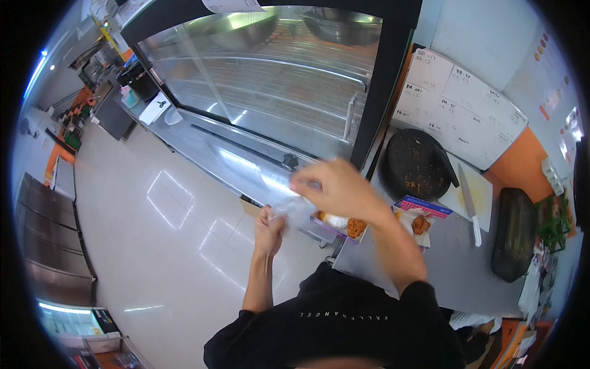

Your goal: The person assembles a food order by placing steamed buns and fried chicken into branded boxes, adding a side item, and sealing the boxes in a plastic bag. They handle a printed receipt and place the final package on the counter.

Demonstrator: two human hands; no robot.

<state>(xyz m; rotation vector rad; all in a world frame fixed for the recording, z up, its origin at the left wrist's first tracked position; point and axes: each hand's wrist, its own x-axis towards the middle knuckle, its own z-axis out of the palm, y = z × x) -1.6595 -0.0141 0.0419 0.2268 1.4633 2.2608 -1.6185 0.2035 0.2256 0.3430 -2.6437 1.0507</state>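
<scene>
My left hand (269, 230) is closed around a clear plastic bag (289, 208), which is thin and blurred. Just above and to the right of the bag, my right hand (339, 190) is curled, its thumb and fingers close together. Motion blur hides whether anything is pinched there. Below my right wrist sits an open food box (325, 223) with white rice (336, 221) and a piece of fried chicken (356, 228), partly covered by the arm. Right of my forearm stands a second open box (426, 210) holding fried chicken (420, 225).
A glass-fronted warming cabinet (276, 83) rises behind the steel counter (221, 143). To the right lie a black round pan or lid (415, 161), a white-handled knife (468, 198) on a cutting board (481, 193), and a long dark container (514, 235). A handwritten whiteboard (456, 106) leans behind.
</scene>
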